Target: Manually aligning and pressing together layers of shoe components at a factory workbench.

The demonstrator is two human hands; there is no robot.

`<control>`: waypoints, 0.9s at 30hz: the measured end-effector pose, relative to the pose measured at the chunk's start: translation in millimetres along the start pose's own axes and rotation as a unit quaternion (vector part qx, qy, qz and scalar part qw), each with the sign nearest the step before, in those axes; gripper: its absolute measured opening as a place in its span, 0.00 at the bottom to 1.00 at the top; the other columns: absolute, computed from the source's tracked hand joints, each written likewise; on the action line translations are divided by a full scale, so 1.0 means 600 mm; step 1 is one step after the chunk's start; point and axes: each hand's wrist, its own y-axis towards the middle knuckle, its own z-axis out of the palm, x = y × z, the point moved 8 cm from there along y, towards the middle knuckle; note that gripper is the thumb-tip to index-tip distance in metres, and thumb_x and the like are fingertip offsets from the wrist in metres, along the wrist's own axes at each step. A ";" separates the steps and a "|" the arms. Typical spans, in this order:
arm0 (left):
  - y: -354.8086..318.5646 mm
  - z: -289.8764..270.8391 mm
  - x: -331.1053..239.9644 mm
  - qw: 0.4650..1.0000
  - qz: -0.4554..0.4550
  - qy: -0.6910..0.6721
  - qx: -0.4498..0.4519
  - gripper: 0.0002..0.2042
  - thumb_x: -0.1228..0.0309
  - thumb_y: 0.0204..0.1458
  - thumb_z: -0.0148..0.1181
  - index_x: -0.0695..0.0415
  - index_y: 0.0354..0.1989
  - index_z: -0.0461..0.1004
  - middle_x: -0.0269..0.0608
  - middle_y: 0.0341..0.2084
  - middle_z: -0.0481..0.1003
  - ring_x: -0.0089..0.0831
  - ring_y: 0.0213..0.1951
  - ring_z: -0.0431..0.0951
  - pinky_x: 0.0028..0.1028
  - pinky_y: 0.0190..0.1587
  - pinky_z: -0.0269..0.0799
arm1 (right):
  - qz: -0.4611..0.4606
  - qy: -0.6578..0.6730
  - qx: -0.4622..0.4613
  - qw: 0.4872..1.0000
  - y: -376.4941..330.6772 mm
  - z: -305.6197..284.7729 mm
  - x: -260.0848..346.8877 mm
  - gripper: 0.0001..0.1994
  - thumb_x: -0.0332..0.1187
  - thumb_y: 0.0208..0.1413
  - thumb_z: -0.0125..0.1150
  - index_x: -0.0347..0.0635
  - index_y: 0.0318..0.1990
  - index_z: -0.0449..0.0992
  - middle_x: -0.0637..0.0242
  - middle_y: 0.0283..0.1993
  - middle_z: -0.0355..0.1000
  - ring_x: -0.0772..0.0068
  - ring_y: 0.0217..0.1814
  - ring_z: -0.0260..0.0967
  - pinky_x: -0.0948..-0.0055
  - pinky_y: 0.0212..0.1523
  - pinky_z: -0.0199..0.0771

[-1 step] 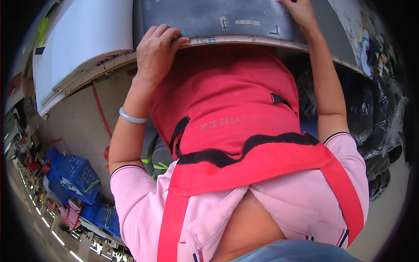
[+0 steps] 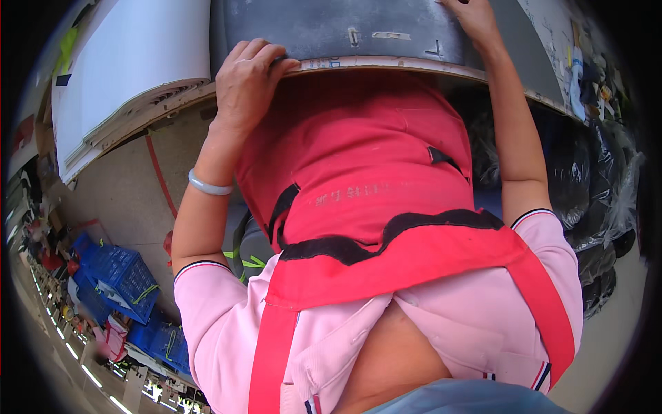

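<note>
A dark grey board (image 2: 310, 27) with worn tape marks lies on the worktable, up against its front edge (image 2: 386, 62). My left hand (image 2: 249, 83) rests at the board's near left part, fingers curled together and thumb lying along the edge. Whatever its fingers may grip is hidden. Farther off to the right, my right hand (image 2: 476, 21) bends over the board by the upper rim of the picture. Its fingertips are pinched together and partly cut off, so I cannot make out what is between them.
To the left, a thick stack of white sheets (image 2: 145, 55) curls over at the table's edge. Blue plastic crates (image 2: 124, 276) stand on the floor at lower left. Black bundles in clear plastic (image 2: 600, 186) are heaped at the right. My red apron (image 2: 372, 159) touches the table.
</note>
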 end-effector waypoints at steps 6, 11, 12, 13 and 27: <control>0.003 -0.002 -0.002 1.000 0.006 -0.008 0.005 0.10 0.63 0.50 0.68 0.55 0.33 0.79 0.36 0.30 0.77 0.38 0.36 0.76 0.34 0.39 0.74 | -0.033 -0.068 -0.026 0.997 0.001 -0.007 0.014 0.16 0.42 0.52 0.68 0.35 0.34 0.79 0.59 0.30 0.74 0.68 0.34 0.71 0.66 0.37 0.71; 0.008 -0.008 0.002 1.000 -0.009 0.001 0.027 0.11 0.61 0.50 0.68 0.56 0.33 0.79 0.38 0.31 0.76 0.40 0.37 0.77 0.36 0.40 0.74 | -0.024 -0.055 -0.020 0.998 -0.004 0.001 0.033 0.15 0.41 0.53 0.67 0.35 0.33 0.79 0.59 0.29 0.74 0.66 0.33 0.72 0.65 0.37 0.71; 0.019 -0.001 -0.003 0.998 -0.012 0.013 0.054 0.12 0.60 0.53 0.67 0.56 0.34 0.79 0.40 0.32 0.76 0.41 0.37 0.77 0.37 0.40 0.74 | -0.020 -0.068 -0.021 0.997 0.001 0.002 0.020 0.14 0.40 0.53 0.66 0.35 0.33 0.79 0.57 0.30 0.75 0.63 0.33 0.73 0.64 0.37 0.72; 0.025 0.007 -0.008 0.996 -0.020 0.028 0.082 0.13 0.59 0.55 0.66 0.57 0.36 0.80 0.42 0.33 0.77 0.42 0.37 0.77 0.38 0.41 0.74 | -0.026 -0.061 -0.014 0.998 0.009 0.000 -0.005 0.14 0.40 0.53 0.66 0.35 0.33 0.79 0.57 0.30 0.75 0.63 0.33 0.73 0.64 0.37 0.72; 0.165 0.143 -0.097 0.997 0.022 -0.013 -0.074 0.04 0.69 0.55 0.55 0.55 0.31 0.73 0.44 0.29 0.73 0.41 0.36 0.76 0.39 0.40 0.70 | -0.133 0.054 -0.005 0.990 -0.042 -0.041 0.035 0.11 0.38 0.65 0.61 0.39 0.44 0.79 0.75 0.35 0.75 0.83 0.37 0.70 0.83 0.43 0.68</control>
